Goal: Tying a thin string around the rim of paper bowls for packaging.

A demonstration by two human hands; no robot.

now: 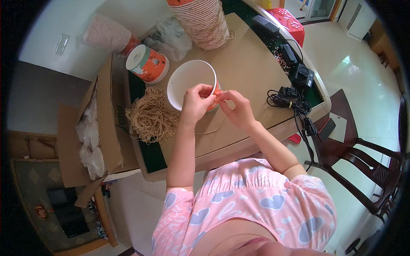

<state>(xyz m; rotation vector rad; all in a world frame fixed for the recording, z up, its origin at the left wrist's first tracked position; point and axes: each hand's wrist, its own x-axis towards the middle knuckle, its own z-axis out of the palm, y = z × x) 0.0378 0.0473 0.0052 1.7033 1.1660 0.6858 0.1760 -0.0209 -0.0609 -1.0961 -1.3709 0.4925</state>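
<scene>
A large white-lined paper bucket [188, 81] with an orange printed outside lies tipped on the table, its mouth facing up toward me. My left hand [197, 102] is closed on its rim, fingers inside and thumb toward the outer wall. Against the orange side, my right hand [236, 108] pinches, its fingertips meeting those of the left. A thin tan cord [213, 130] runs over the table up toward the right fingertips; the pinched end is too small to make out. Left of my left forearm sits a loose heap of the same cord [153, 115].
A tall stack of nested buckets with cords [205, 23] stands at the back, beside clear plastic bags [168, 40]. A shorter bucket stack [147, 64] is at left, near an open carton [111, 123]. Power adapters and black cables [294, 100] lie along the right edge.
</scene>
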